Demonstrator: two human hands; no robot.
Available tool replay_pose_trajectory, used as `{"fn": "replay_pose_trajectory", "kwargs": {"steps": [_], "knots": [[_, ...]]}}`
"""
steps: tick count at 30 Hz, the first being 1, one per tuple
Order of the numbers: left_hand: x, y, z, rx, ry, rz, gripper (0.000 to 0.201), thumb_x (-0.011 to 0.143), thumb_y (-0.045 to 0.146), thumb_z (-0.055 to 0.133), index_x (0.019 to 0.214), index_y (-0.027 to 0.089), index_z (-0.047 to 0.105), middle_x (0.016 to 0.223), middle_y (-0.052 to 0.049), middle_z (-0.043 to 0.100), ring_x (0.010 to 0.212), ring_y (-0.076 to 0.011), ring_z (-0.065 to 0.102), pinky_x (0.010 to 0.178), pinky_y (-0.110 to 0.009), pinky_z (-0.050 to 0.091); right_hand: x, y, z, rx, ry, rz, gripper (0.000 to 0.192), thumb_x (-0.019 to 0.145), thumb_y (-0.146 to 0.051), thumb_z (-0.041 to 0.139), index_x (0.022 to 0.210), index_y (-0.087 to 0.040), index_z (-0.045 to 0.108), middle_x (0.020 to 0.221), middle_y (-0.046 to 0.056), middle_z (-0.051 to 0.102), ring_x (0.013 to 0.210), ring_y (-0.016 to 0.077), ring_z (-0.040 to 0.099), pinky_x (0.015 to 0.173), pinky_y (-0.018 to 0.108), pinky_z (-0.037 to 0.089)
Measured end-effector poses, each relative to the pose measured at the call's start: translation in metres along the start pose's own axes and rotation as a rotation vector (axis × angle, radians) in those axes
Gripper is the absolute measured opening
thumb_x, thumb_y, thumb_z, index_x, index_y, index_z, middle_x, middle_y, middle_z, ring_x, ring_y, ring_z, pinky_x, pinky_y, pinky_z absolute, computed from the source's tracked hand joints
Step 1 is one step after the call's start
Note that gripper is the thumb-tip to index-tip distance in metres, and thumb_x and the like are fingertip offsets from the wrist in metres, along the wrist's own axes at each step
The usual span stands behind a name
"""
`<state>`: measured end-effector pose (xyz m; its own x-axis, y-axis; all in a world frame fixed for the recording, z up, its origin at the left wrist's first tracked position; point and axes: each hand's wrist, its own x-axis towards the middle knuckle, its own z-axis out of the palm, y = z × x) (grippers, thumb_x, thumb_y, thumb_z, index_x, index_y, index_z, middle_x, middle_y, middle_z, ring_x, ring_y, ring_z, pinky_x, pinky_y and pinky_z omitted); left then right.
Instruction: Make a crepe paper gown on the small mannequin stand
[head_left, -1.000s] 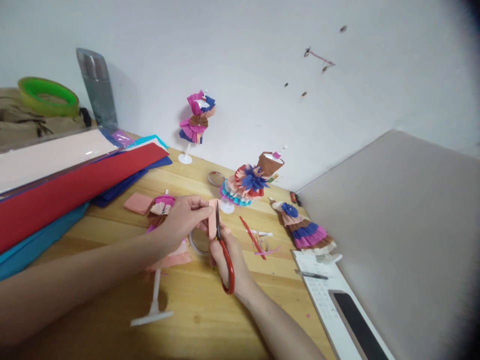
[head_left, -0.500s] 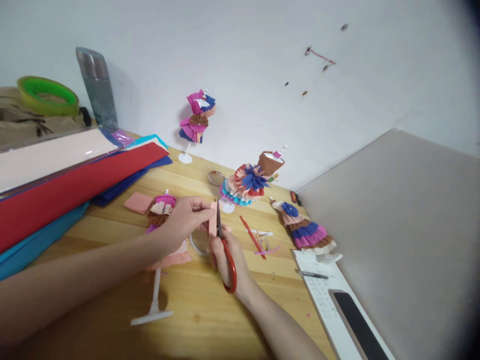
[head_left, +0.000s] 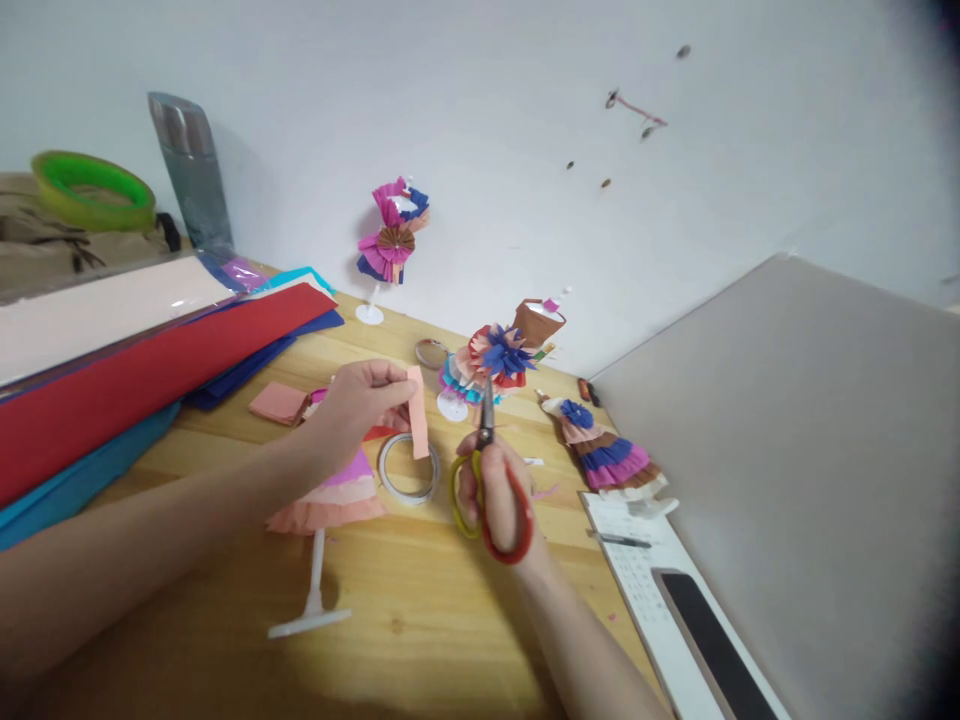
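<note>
Between the thumb and fingers of my left hand (head_left: 367,400) hangs a narrow strip of salmon-pink crepe paper (head_left: 418,415). My right hand (head_left: 495,490) grips a pair of scissors (head_left: 486,425) by their red and yellow handles, blades together and pointing away from me, apart from the strip. Below the strip a roll of double-sided tape (head_left: 409,497) lies on the table. Under my left forearm a small dress form in a ruffled pink paper skirt (head_left: 330,515) lies on its side, its bodice partly hidden. Beside it is a folded pink paper piece (head_left: 279,403).
Crepe paper sheets (head_left: 150,390) spread over the left side, near a bottle (head_left: 191,175) and a green tape roll (head_left: 94,190). Paper-dressed forms (head_left: 394,240) (head_left: 502,355) stand at the back; another paper dress (head_left: 607,455) lies right, above a white board (head_left: 630,570) with a phone (head_left: 712,640).
My right hand has moved right with the scissors, away from the paper. The pink strip now hangs from my left hand alone, and the tape roll shows more fully.
</note>
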<state>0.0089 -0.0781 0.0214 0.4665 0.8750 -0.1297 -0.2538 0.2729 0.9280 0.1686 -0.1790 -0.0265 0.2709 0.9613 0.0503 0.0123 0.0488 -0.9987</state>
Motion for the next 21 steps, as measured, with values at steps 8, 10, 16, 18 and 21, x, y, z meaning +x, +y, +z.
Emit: {"fn": "replay_pose_trajectory", "kwargs": {"steps": [8, 10, 16, 18, 21], "knots": [[0.001, 0.015, -0.005, -0.037, 0.011, 0.060, 0.017, 0.068, 0.022, 0.070, 0.059, 0.016, 0.057, 0.059, -0.001, 0.060, 0.055, -0.0118, 0.057, 0.058, -0.027, 0.051, -0.014, 0.002, -0.050, 0.625, 0.126, -0.006, 0.037, 0.088, -0.049, 0.059, 0.115, -0.024, 0.063, 0.055, -0.010, 0.032, 0.036, 0.0035, 0.020, 0.039, 0.016, 0.033], [0.000, 0.015, -0.005, -0.038, -0.015, 0.055, 0.017, 0.068, 0.022, 0.069, 0.058, 0.015, 0.057, 0.058, -0.001, 0.059, 0.054, -0.0116, 0.057, 0.058, -0.027, 0.050, -0.017, 0.010, -0.061, 0.727, 0.087, 0.035, 0.028, 0.089, -0.042, 0.060, 0.109, -0.022, 0.066, 0.054, -0.012, 0.026, 0.035, 0.0016, 0.012, 0.036, 0.013, 0.030], [0.000, 0.012, -0.007, -0.041, -0.037, 0.025, 0.012, 0.067, 0.020, 0.068, 0.061, 0.013, 0.060, 0.059, -0.001, 0.061, 0.055, -0.0112, 0.058, 0.059, -0.025, 0.051, -0.018, 0.014, -0.063, 0.883, 0.069, 0.099, 0.025, 0.088, -0.030, 0.062, 0.109, -0.019, 0.065, 0.055, -0.012, 0.029, 0.035, 0.0023, 0.015, 0.039, 0.013, 0.038], [0.001, 0.012, -0.007, -0.039, -0.045, 0.029, 0.012, 0.068, 0.020, 0.067, 0.061, 0.013, 0.060, 0.059, -0.001, 0.061, 0.055, -0.0109, 0.058, 0.059, -0.025, 0.050, -0.016, 0.011, -0.059, 0.900, 0.076, 0.119, 0.024, 0.084, -0.027, 0.065, 0.107, -0.018, 0.065, 0.054, -0.012, 0.032, 0.035, 0.0018, 0.018, 0.040, 0.012, 0.038], [0.000, 0.013, -0.007, -0.033, -0.056, 0.027, 0.013, 0.069, 0.020, 0.067, 0.060, 0.014, 0.060, 0.059, -0.001, 0.060, 0.054, -0.0103, 0.057, 0.058, -0.024, 0.049, -0.010, 0.011, -0.055, 0.809, 0.090, 0.193, 0.021, 0.080, -0.025, 0.067, 0.100, -0.019, 0.066, 0.052, -0.011, 0.036, 0.035, 0.0014, 0.023, 0.038, 0.013, 0.034]]}}
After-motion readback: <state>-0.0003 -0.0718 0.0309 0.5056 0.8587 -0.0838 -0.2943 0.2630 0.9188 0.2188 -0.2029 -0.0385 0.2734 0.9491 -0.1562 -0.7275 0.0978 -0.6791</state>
